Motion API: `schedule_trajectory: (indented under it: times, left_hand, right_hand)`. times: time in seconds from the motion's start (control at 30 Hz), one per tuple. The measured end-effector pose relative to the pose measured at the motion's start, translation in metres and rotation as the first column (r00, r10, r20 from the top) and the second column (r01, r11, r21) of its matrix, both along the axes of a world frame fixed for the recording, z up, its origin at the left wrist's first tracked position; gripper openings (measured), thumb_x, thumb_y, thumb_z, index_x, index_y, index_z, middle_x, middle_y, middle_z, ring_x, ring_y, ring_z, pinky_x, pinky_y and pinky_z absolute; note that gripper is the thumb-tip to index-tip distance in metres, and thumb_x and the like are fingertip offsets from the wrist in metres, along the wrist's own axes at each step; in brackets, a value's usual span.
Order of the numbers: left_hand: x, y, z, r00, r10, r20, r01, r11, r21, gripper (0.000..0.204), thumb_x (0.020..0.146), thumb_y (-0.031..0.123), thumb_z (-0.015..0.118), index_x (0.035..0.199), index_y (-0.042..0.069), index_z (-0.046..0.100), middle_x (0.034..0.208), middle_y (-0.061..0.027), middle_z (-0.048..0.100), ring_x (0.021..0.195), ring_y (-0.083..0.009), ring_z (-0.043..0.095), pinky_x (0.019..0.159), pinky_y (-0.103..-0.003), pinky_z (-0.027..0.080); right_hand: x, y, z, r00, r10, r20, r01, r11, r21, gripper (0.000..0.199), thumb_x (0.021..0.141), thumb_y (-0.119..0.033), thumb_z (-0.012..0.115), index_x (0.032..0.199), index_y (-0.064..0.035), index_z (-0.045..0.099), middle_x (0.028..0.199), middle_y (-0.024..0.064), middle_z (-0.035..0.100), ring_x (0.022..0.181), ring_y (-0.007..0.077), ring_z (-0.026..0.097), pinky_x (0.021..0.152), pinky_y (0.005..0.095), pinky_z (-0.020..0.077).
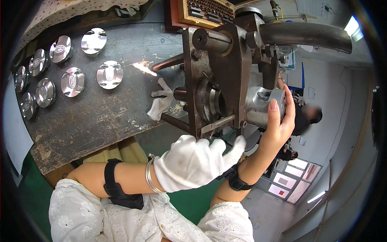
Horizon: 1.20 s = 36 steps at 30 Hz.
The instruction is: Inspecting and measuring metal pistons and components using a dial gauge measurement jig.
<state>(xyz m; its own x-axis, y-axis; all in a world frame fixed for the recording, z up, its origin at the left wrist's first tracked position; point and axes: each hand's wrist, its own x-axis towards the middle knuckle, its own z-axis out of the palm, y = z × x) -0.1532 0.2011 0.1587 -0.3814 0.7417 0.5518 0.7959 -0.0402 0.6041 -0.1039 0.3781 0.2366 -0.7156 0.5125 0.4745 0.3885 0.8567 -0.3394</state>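
Observation:
My bare right hand (pixel 278 117) is curled around the outer end of a silver metal piston (pixel 254 107), thumb on the near side and fingers over the far side. The piston has a recess in its side and sits against the right plate of a dark steel fixture (pixel 225 68). Below the fixture's front edge is my left hand (pixel 193 163), in a white glove. Its fingers are curled, with one reaching out toward the right; anything inside them is hidden. A small metal lever (pixel 217 124) on the fixture is just above those fingers.
Several shiny round metal pieces (pixel 109 75) stand in two rows on the worn dark bench (pixel 96 129). A crumpled white glove (pixel 161 103) lies beside the fixture's rods. Behind is a wooden case of gauge blocks (pixel 205 12). A thick curved pipe (pixel 306 36) extends right. A person (pixel 306 119) is in the background.

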Motion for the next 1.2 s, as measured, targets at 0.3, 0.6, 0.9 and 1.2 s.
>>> schedule_trajectory:
  times: [0.3,0.6,0.9,1.2]
  left_hand:
    - [0.003,0.019,-0.014,0.987,-0.085,0.134,0.087,0.996,-0.01,0.048,0.082,0.02,0.051,0.129,0.013,0.05,0.054,-0.0026,0.053,0.041,-0.0164,0.055,0.036,-0.031,0.042]
    - [0.0,0.016,-0.013,0.956,-0.206,0.208,0.219,0.975,-0.042,0.05,0.085,0.013,0.045,0.135,0.011,0.046,0.052,-0.0044,0.046,0.044,-0.0165,0.051,0.042,-0.03,0.043]
    - [0.001,0.016,-0.016,0.985,-0.13,0.11,0.136,0.99,-0.047,0.05,0.084,0.014,0.045,0.134,0.016,0.048,0.051,-0.0018,0.045,0.043,-0.0139,0.049,0.041,-0.029,0.042]
    - [0.002,0.016,-0.017,0.984,-0.125,0.127,0.129,0.991,-0.029,0.049,0.083,0.014,0.046,0.132,0.016,0.051,0.054,-0.0012,0.044,0.043,-0.0133,0.048,0.04,-0.028,0.041]
  right_hand:
    - [0.0,-0.004,0.001,0.999,-0.051,0.01,0.051,0.998,-0.032,0.049,0.081,-0.021,0.063,0.123,0.0023,0.053,0.116,0.0122,0.053,0.104,0.0201,0.052,0.095,0.032,0.0367]
    - [0.003,0.001,0.001,0.997,0.052,-0.055,-0.057,0.994,-0.093,0.054,0.076,-0.021,0.065,0.123,0.0022,0.054,0.114,0.0123,0.056,0.103,0.0197,0.053,0.094,0.032,0.0383]
    - [0.002,0.001,0.0,0.998,0.049,-0.029,-0.051,0.997,-0.06,0.064,0.074,-0.036,0.058,0.123,0.0058,0.053,0.12,0.0174,0.055,0.115,0.0231,0.048,0.103,0.0336,0.0286]
    - [0.001,-0.002,0.003,0.999,0.01,-0.037,-0.013,0.996,-0.093,0.054,0.077,-0.023,0.065,0.123,0.003,0.053,0.113,0.0128,0.056,0.1,0.0184,0.053,0.092,0.0309,0.0389]
